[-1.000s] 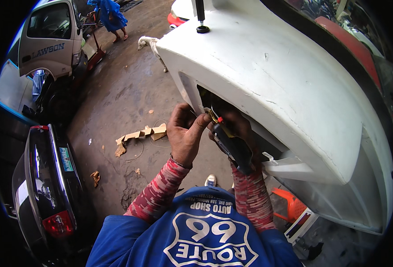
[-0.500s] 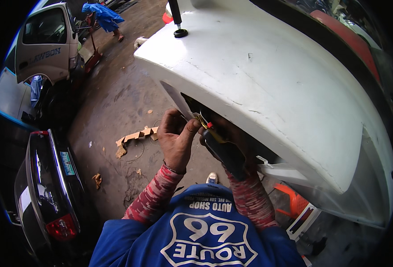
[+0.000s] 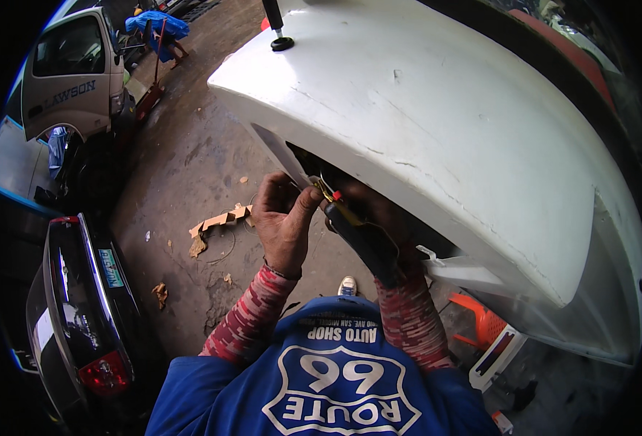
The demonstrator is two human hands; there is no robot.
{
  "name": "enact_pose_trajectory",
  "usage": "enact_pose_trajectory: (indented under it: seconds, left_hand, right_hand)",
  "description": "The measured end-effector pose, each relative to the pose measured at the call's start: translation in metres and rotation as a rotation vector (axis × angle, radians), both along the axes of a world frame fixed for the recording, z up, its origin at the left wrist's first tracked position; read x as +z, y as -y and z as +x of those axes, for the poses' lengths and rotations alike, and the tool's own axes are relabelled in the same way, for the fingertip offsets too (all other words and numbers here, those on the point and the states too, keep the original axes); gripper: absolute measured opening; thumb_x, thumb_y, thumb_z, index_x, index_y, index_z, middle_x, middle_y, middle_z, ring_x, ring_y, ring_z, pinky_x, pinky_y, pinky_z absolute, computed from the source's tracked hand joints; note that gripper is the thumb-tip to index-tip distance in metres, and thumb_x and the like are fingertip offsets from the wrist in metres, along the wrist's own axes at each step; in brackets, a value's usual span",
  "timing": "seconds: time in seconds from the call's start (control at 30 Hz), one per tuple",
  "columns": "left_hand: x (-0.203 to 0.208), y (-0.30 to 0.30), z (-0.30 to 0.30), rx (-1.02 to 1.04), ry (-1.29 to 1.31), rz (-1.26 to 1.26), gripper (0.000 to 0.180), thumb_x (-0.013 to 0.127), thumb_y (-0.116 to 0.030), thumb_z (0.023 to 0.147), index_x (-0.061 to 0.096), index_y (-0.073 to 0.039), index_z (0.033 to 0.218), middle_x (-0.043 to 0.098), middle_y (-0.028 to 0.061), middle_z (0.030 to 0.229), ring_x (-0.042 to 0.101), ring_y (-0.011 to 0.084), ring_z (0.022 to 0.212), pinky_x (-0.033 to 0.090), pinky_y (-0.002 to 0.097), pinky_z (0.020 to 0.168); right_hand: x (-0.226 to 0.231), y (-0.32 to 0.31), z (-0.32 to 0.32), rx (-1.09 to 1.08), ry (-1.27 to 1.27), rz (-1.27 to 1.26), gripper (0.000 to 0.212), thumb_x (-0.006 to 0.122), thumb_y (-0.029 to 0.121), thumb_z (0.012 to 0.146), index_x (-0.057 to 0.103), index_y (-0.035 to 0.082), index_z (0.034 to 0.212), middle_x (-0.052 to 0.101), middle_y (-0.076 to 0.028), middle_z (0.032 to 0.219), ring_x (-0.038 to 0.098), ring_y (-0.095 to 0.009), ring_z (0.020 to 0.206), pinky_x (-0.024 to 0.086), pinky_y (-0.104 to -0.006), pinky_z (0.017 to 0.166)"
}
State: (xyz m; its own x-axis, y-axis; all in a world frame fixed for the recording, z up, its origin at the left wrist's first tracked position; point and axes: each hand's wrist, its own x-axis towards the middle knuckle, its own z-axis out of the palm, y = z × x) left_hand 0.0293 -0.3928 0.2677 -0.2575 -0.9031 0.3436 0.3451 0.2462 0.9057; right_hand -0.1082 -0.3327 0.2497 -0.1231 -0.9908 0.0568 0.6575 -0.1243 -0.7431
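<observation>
A black-handled tool (image 3: 364,243) with brass-coloured metal and a small red part near its front end points into the dark opening of a white bumper-like panel (image 3: 444,123). My right hand (image 3: 383,211), in deep shadow under the panel, is closed round the tool's handle; most of its fingers are hidden. My left hand (image 3: 283,218) is beside the tool's front end, at the edge of the opening. Its thumb and fingers are closed in a pinch there. What lies between them is too small to make out.
A black strut with a round foot (image 3: 282,44) rests on the panel. To the left are a black car (image 3: 81,305) and a pale truck cab (image 3: 70,65). Torn cardboard (image 3: 219,220) lies on the floor. An orange chair (image 3: 481,320) stands right. A person in blue (image 3: 157,29) is farther off.
The panel has shifted slightly left and up in view. My hands stay at the opening with the tool, in nearly the same pose. The person in blue appears slightly farther left.
</observation>
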Motion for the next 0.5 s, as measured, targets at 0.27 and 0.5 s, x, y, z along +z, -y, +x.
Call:
enact_pose_trajectory:
  seconds: [0.27, 0.5]
  left_hand:
    - [-0.0015, -0.0002, 0.0002, -0.013, -0.017, 0.020, 0.029, 0.077, -0.011, 0.089, 0.058, 0.001, 0.108, 0.067, 0.0058, 0.098, 0.063, 0.0109, 0.086, 0.052, 0.0243, 0.078]
    - [-0.0032, -0.0006, 0.0026, -0.019, -0.017, 0.000, 0.031, 0.078, -0.012, 0.089, 0.058, 0.001, 0.109, 0.067, 0.0055, 0.098, 0.063, 0.0111, 0.087, 0.052, 0.0246, 0.078]
  right_hand:
    - [0.0021, -0.0008, 0.0089, -0.100, 0.198, 0.047, 0.030, 0.062, 0.018, 0.098, 0.062, -0.004, 0.118, 0.069, -0.013, 0.088, 0.069, -0.017, 0.074, 0.058, -0.0272, 0.065]
    - [-0.0045, 0.0023, 0.0014, -0.022, 0.199, 0.165, 0.029, 0.063, 0.017, 0.097, 0.062, -0.003, 0.119, 0.068, -0.011, 0.096, 0.067, -0.016, 0.078, 0.058, -0.0270, 0.070]
